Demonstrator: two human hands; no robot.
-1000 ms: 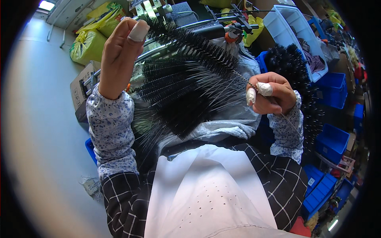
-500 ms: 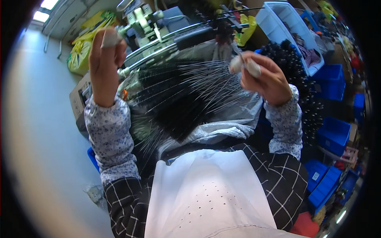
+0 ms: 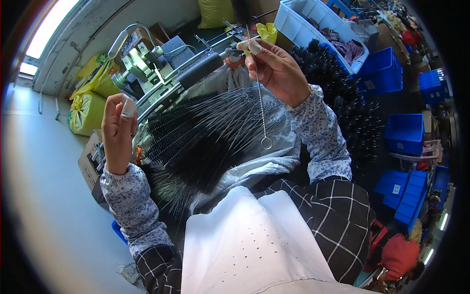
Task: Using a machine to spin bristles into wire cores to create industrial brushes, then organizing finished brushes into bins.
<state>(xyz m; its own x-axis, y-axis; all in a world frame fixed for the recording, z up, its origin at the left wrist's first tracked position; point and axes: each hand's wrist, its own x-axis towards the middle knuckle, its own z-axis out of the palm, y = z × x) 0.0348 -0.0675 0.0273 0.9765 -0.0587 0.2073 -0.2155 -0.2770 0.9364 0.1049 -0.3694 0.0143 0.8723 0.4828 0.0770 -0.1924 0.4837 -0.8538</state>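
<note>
My right hand (image 3: 281, 73) pinches the twisted wire stem of a brush (image 3: 262, 110) between thumb and fingers. The stem's ring end hangs down below the hand, and dark bristles show above it. My left hand (image 3: 117, 134) is raised beside the near end of a bench machine (image 3: 147, 71) with metal rods. Its fingers are curled closed; whatever they may hold is hidden. White coverings wrap fingertips on both hands. Between my arms lies a heap of black wire brushes (image 3: 191, 132) with bare stems fanned to the right, over a pale plastic sheet (image 3: 264, 164).
More black brushes (image 3: 333, 83) are bunched right of my right forearm. Beyond them stand a pale blue crate (image 3: 293, 19) and several blue bins (image 3: 404, 134). Yellow bags (image 3: 88, 112) sit by the wall at left, near a cardboard box (image 3: 90, 159). A lamp (image 3: 117, 45) bends over the machine.
My right hand has moved left and up; the brush's stem and ring now show clearly below it. My left hand has dropped lower. The whole view has shifted.
</note>
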